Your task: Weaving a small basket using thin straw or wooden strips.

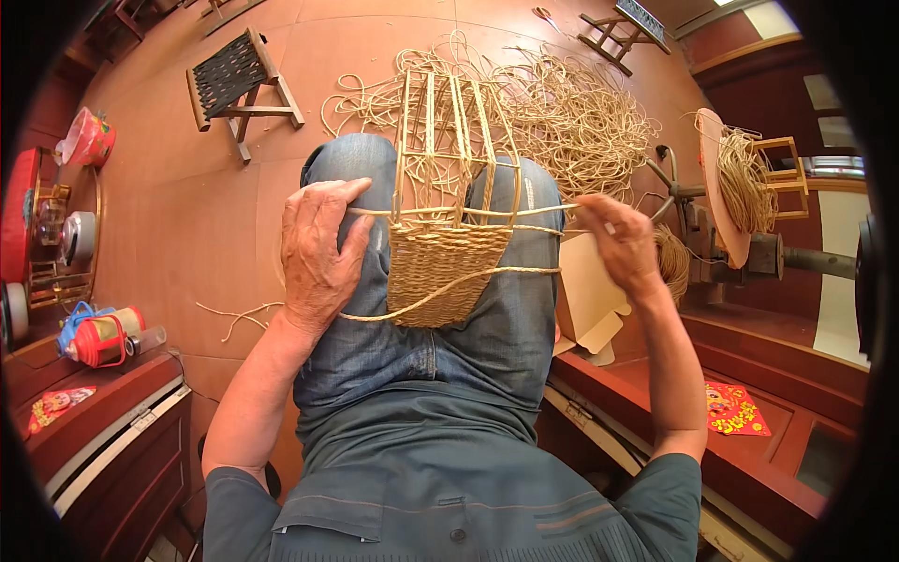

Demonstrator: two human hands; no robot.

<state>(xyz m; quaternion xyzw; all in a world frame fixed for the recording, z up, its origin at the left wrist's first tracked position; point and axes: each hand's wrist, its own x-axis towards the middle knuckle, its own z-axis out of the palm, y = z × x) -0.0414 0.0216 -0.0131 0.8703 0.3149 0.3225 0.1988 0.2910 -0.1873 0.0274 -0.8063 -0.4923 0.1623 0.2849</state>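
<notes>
Clock centred on the woven basket [445, 273]; it sits on the lap, between the thighs of the jeans [328, 379]; its bare ribs [452, 117] point to 12 o'clock; 1 loose cord [426, 306] crosses the woven wall.

Left hand [326, 251] is at 9 o'clock, thumb and forefinger spread, a strand running into the gap; I cannot tell whether its hidden fingers grip that; right hand [620, 245], at 3 o'clock and blurred, pinches a pale strand [551, 208] in its fingertips.

A tangled cord pile [585, 126] covers the floor at 2 o'clock; cardboard [582, 281] stands at 4; 1 black-seated stool [229, 77] stands at 10; 1 red container [101, 339] rests at 8.
</notes>
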